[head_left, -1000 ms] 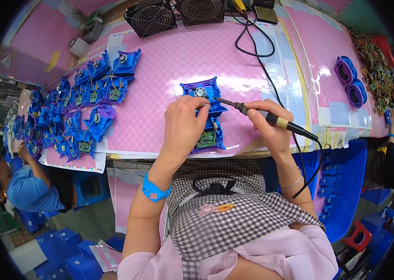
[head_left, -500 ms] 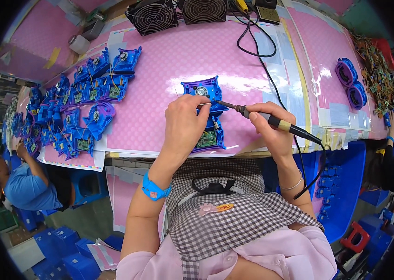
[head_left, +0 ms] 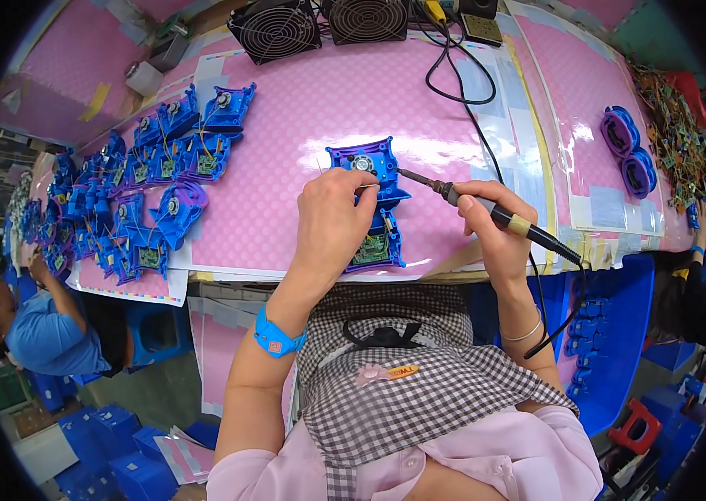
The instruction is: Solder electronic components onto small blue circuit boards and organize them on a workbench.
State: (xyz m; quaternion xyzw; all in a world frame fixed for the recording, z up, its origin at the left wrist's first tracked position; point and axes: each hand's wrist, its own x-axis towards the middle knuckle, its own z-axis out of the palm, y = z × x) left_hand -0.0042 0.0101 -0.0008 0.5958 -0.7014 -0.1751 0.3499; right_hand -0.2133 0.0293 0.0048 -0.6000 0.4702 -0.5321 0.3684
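On the pink table mat an opened blue-and-purple plastic toy casing (head_left: 386,157) lies before me. A round speaker (head_left: 362,164) sits in its far half and a green circuit board (head_left: 371,250) in its near half. My left hand (head_left: 330,215) is closed in a pinch over the casing's left middle, with a thin wire between thumb and forefinger. My right hand (head_left: 499,238) grips a soldering iron (head_left: 493,214) like a pen. The iron's tip is just off the casing's right edge, apart from the pinched wire. My left fingers hide part of the casing.
Several similar casings (head_left: 173,209) crowd the table's left side. Two fans (head_left: 274,32) stand at the back, near the iron's black cord (head_left: 487,138). At right lie round blue-purple parts (head_left: 639,171) and a heap of wired boards (head_left: 675,142). Co-workers sit at both sides.
The soldering iron's tip has drawn back from beside my left fingertips, to the right and slightly away. My left hand and the casing stay nearly in place.
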